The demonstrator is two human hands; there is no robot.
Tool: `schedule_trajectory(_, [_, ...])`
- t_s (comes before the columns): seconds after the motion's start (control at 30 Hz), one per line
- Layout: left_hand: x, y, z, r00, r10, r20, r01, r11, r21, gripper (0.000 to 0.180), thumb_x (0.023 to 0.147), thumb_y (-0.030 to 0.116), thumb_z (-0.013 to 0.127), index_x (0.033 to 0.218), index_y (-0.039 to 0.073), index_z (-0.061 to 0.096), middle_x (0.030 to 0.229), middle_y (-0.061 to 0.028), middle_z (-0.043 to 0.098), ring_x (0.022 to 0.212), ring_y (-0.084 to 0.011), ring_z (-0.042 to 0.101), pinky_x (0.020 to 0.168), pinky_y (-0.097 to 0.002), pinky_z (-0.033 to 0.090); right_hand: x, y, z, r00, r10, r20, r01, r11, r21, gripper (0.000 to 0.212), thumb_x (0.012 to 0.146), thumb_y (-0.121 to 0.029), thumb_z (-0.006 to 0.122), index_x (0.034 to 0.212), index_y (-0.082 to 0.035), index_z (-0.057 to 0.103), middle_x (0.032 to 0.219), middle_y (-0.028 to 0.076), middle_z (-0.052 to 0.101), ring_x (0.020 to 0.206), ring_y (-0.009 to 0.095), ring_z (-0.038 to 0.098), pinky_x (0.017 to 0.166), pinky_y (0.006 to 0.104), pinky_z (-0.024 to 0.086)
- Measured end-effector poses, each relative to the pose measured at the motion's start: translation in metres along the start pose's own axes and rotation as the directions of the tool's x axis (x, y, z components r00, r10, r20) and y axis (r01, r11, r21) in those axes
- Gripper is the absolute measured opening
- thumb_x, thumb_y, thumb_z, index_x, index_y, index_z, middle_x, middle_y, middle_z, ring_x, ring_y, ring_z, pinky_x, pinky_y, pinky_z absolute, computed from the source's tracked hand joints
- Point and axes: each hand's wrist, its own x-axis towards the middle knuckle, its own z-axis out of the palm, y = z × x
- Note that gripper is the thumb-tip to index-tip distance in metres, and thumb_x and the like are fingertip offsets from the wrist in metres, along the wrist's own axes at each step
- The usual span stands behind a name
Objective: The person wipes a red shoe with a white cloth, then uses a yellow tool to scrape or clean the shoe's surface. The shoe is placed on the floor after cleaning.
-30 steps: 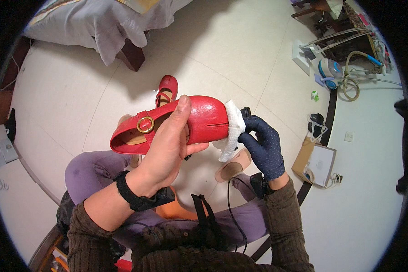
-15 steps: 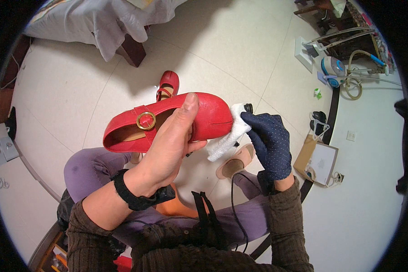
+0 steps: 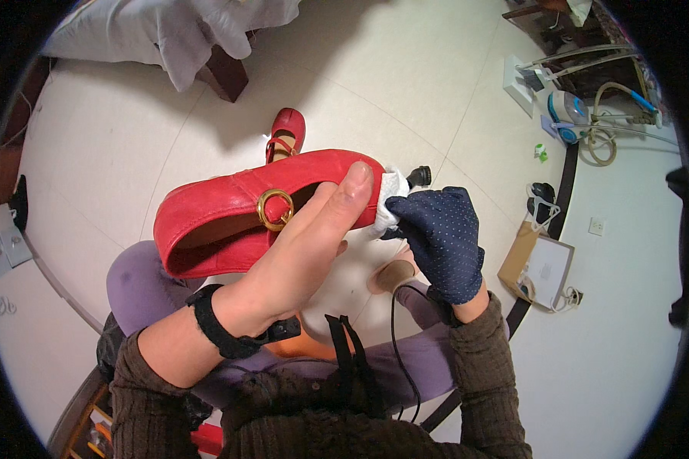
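Observation:
A red shoe (image 3: 214,187) with a strap and a round gold buckle lies on its side in my left hand (image 3: 306,237). My thumb presses over its upper near the toe, and the fingers go beneath it. On my right hand (image 3: 440,237) is a dark blue dotted glove. Its fingers pinch a crumpled white cloth (image 3: 391,187) against the toe end of the shoe. The cloth's lower part is hidden behind the shoe and glove. A second red shoe (image 3: 287,126) of the same kind rests on the floor beyond.
A black round-ended object (image 3: 419,177) shows on the floor just past the cloth. To the right are an open cardboard box (image 3: 540,264), a white cable and a blue-white appliance (image 3: 566,111) with a hose. A grey-draped piece of furniture (image 3: 226,73) stands far left.
The held shoe has turned, showing more of its opening, and shifted left. My right hand has drawn the cloth closer around the toe, so less of it shows.

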Motion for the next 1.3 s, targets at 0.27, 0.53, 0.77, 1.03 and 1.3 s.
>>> schedule_trajectory(0.27, [-0.004, 0.010, 0.021, 0.991, 0.109, -0.078, -0.123, 0.973, -0.196, 0.056, 0.110, 0.054, 0.039, 0.110, 0.001, 0.057, 0.105, 0.0002, 0.053, 0.097, -0.0072, 0.044, 0.091, -0.0262, 0.040, 0.001, -0.003, 0.000, 0.999, -0.021, -0.029, 0.023, 0.998, 0.059, 0.033, 0.072, 0.000, 0.076, 0.101, -0.014, 0.073, 0.092, 0.006, 0.074, 0.083, 0.029, 0.068, 0.077, 0.0384, 0.046])
schedule_trajectory(0.53, [-0.001, 0.000, 0.020, 0.992, 0.103, -0.077, -0.109, 0.991, -0.082, 0.062, 0.107, 0.057, 0.046, 0.107, -0.004, 0.054, 0.102, -0.0018, 0.045, 0.097, -0.0083, 0.040, 0.093, -0.0261, 0.038, -0.001, 0.000, 0.002, 0.999, -0.042, -0.033, 0.045, 0.996, 0.080, 0.032, 0.072, 0.003, 0.073, 0.099, -0.014, 0.073, 0.088, 0.006, 0.072, 0.082, 0.029, 0.066, 0.078, 0.0385, 0.046])
schedule_trajectory(0.77, [0.001, 0.001, 0.012, 0.999, 0.026, -0.031, -0.029, 0.994, -0.105, 0.074, 0.101, 0.073, 0.039, 0.128, 0.004, 0.046, 0.123, -0.0048, 0.047, 0.114, -0.0153, 0.042, 0.103, -0.0359, 0.034, -0.001, 0.002, -0.002, 0.999, -0.019, 0.042, 0.018, 1.000, 0.020, 0.032, 0.070, 0.002, 0.074, 0.098, -0.014, 0.074, 0.090, 0.006, 0.072, 0.085, 0.029, 0.067, 0.079, 0.0386, 0.046])
schedule_trajectory(1.03, [-0.001, 0.005, 0.007, 0.998, -0.054, 0.020, 0.056, 0.987, -0.150, 0.092, 0.093, 0.083, 0.036, 0.160, 0.024, 0.014, 0.156, -0.0018, 0.038, 0.139, -0.0227, 0.039, 0.110, -0.0566, 0.027, -0.005, 0.007, 0.000, 1.000, 0.005, -0.024, -0.004, 1.000, 0.030, 0.035, 0.067, 0.004, 0.077, 0.098, -0.013, 0.075, 0.092, 0.007, 0.074, 0.088, 0.027, 0.069, 0.082, 0.0390, 0.047])
schedule_trajectory(1.3, [0.001, -0.004, 0.009, 0.996, -0.087, -0.014, 0.086, 0.992, -0.096, 0.083, 0.095, 0.082, 0.034, 0.153, 0.022, 0.035, 0.159, -0.0037, 0.042, 0.144, -0.0214, 0.038, 0.114, -0.0591, 0.023, 0.005, -0.005, 0.005, 0.997, -0.049, 0.052, 0.053, 0.995, -0.082, 0.032, 0.068, -0.002, 0.072, 0.095, -0.018, 0.073, 0.078, 0.002, 0.066, 0.076, 0.027, 0.064, 0.072, 0.0399, 0.043])
